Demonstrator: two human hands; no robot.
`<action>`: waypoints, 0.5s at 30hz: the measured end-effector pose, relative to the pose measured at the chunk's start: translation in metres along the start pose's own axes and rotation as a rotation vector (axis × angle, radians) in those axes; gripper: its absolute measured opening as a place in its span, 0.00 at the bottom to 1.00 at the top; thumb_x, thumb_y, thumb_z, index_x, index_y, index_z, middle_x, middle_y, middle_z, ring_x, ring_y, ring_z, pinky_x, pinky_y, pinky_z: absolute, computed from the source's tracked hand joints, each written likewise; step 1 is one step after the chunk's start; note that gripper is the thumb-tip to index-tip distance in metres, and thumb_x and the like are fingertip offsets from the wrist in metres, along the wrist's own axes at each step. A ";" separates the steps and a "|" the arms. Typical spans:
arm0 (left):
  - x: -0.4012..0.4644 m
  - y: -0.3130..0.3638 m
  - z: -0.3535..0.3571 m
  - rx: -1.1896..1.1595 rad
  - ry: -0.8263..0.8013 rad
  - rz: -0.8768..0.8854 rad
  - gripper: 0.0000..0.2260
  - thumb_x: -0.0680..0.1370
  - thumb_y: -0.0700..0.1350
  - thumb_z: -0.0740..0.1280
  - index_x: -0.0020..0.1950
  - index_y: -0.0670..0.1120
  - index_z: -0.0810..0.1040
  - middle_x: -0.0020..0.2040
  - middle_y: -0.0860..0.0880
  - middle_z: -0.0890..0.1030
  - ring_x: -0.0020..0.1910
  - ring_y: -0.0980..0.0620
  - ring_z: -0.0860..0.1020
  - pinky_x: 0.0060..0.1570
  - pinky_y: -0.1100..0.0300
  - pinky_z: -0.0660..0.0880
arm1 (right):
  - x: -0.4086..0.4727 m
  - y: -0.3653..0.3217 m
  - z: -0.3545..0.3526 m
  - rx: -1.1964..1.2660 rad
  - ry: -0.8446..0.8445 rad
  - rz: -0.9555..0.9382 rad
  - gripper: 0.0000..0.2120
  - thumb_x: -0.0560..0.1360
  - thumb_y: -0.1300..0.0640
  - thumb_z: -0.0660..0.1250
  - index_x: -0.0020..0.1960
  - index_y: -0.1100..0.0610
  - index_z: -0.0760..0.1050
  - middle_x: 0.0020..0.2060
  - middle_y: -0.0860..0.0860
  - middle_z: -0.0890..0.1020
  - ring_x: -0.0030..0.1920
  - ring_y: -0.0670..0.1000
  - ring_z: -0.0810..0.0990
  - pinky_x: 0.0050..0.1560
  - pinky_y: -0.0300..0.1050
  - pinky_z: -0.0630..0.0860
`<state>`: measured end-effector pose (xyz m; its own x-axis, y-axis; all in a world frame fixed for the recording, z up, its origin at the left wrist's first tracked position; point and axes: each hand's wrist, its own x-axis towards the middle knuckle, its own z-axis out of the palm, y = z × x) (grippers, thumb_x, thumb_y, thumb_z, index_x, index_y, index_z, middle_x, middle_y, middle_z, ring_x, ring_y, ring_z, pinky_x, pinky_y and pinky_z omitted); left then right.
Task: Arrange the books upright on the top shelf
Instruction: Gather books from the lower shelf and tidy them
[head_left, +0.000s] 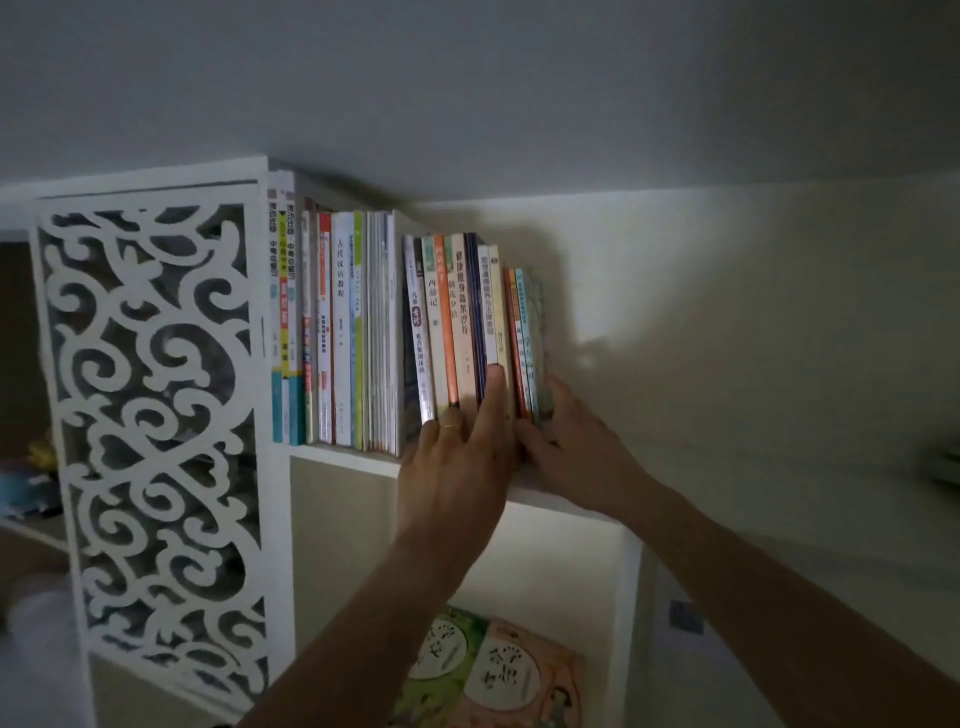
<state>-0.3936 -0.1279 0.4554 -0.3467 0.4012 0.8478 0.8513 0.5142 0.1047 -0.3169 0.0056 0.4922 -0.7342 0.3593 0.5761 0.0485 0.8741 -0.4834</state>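
- Two bare forearms come up from the bottom edge, closest to the camera, reaching toward the bookcase.
- Below them, in the lower cubby, a couple of picture books lie flat with covers up. Those aren't on the top shelf, so maybe they're left to do, can't say for sure.
- Left hand is spread out with straight fingers pressed against the spines of the middle books, thumb up along a pale spine. Not gripping anything, just bracing.
- Right hand is at the right end of the row, fingers curled around the last few thin books, holding them up against the rest.
- Top shelf looks mostly done: left batch stands straight against the carved side panel, middle bunch leans slightly.
- Looks like what's left is squaring up that right end so it stays standing.
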 end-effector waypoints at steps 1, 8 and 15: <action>-0.001 -0.001 -0.001 0.008 -0.029 -0.020 0.32 0.85 0.59 0.54 0.84 0.55 0.41 0.67 0.46 0.76 0.63 0.42 0.77 0.66 0.43 0.73 | -0.004 -0.001 0.001 -0.005 0.000 0.025 0.32 0.80 0.44 0.63 0.79 0.49 0.56 0.70 0.53 0.75 0.64 0.58 0.78 0.64 0.57 0.77; -0.009 0.008 -0.002 0.048 -0.117 -0.079 0.29 0.86 0.53 0.55 0.84 0.55 0.45 0.71 0.41 0.74 0.67 0.34 0.72 0.67 0.39 0.70 | -0.051 -0.021 -0.014 0.001 -0.046 0.021 0.27 0.79 0.51 0.70 0.75 0.50 0.67 0.67 0.52 0.78 0.62 0.57 0.79 0.63 0.52 0.76; -0.071 -0.004 0.012 -0.037 -0.151 -0.066 0.31 0.84 0.57 0.59 0.82 0.42 0.58 0.80 0.42 0.65 0.79 0.38 0.60 0.71 0.37 0.67 | -0.162 0.011 -0.002 -0.450 0.074 -0.133 0.23 0.78 0.53 0.70 0.71 0.57 0.72 0.75 0.54 0.69 0.78 0.56 0.63 0.69 0.52 0.70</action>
<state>-0.3771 -0.1497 0.3886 -0.4548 0.4781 0.7514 0.8378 0.5158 0.1789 -0.1959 -0.0428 0.3951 -0.7048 0.2424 0.6668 0.2576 0.9631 -0.0778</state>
